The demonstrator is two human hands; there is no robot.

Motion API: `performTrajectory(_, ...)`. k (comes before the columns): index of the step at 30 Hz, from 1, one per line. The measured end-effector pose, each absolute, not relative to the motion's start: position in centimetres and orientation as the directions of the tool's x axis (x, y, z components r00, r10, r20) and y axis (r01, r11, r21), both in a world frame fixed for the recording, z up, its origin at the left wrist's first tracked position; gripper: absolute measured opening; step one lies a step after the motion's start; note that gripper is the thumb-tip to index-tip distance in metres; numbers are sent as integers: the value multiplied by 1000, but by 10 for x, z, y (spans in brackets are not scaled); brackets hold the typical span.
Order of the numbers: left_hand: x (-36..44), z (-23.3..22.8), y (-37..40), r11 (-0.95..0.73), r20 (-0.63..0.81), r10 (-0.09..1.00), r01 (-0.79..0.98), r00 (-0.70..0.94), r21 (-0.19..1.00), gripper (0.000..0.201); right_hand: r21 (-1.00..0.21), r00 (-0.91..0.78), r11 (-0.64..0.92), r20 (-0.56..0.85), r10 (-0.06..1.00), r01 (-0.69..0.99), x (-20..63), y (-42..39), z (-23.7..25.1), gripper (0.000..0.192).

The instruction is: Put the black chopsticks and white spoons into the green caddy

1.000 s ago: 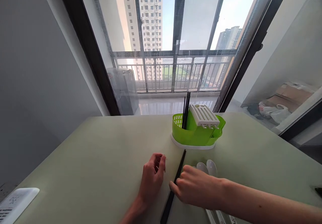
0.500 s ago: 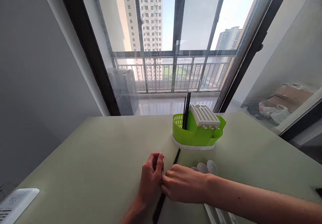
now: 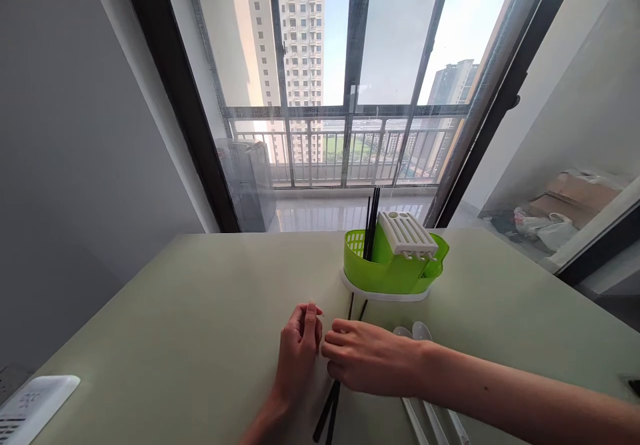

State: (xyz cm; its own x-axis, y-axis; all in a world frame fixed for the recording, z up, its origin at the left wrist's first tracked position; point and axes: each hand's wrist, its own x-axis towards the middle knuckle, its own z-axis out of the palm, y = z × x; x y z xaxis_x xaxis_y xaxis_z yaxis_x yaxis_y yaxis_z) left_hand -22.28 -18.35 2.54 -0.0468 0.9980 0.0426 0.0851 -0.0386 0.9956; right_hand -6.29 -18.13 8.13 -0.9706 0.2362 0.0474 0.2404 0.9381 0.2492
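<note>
Two black chopsticks (image 3: 333, 406) run at a slant under my right hand (image 3: 367, 355), slightly spread apart, and their tips show beyond the knuckles. The fingers of that hand are curled down around them; its palm side is hidden. My left hand (image 3: 300, 338) is closed just to the left, thumb against the curled fingers, with nothing visible in it. White spoons (image 3: 423, 332) lie side by side beneath my right forearm, which covers their middles. Behind the hands stands a green utensil holder (image 3: 380, 275) with a white slotted top (image 3: 407, 232).
Several black chopsticks (image 3: 371, 225) stand upright in the holder's left basket. A white slotted object (image 3: 37, 402) lies at the table's left edge. The pale green table (image 3: 210, 312) ends at a glass door (image 3: 320, 208). Something dark (image 3: 634, 385) sits at the right edge.
The chopsticks under my right hand have fanned apart, so two separate sticks now show. My right hand has shifted slightly up and away from my left hand, opening a small gap.
</note>
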Motion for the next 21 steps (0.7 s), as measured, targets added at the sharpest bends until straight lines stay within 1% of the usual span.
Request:
performTrajectory(3, -223, 20, -183, -27, 28, 999, 48, -22, 998, 48, 304, -968, 924, -22, 249, 231, -58, -188, 90, 24)
performTrajectory(6, -223, 18, -183, -36, 35, 999, 48, 13, 998, 46, 272, -956, 922, -23, 291, 274, -52, -195, 101, 18)
performTrajectory(10, -223, 23, -185, -65, 52, 991, 101, 127, 993, 47, 241, -928, 906, -51, 369, 347, -44, -198, 118, 12)
performTrajectory(12, -222, 27, -188, -112, 80, 977, 156, 196, 981, 50, 255, -903, 884, -73, 423, 393, -41, -196, 127, 11)
performTrajectory(15, -219, 30, -194, -223, 143, 940, 239, 311, 945, 52, 259, -829, 822, -117, 547, 507, -36, -189, 138, 11)
performTrajectory(17, -218, 29, -197, -304, 184, 914, 307, 362, 902, 48, 247, -779, 785, -149, 610, 567, -33, -184, 144, 12)
performTrajectory(18, -218, 27, -198, -334, 200, 906, 340, 373, 879, 43, 239, -766, 775, -154, 625, 584, -32, -183, 147, 11)
performTrajectory(21, -219, 24, -198, -358, 209, 902, 384, 377, 852, 31, 235, -750, 751, -117, 651, 616, -28, -181, 161, 6)
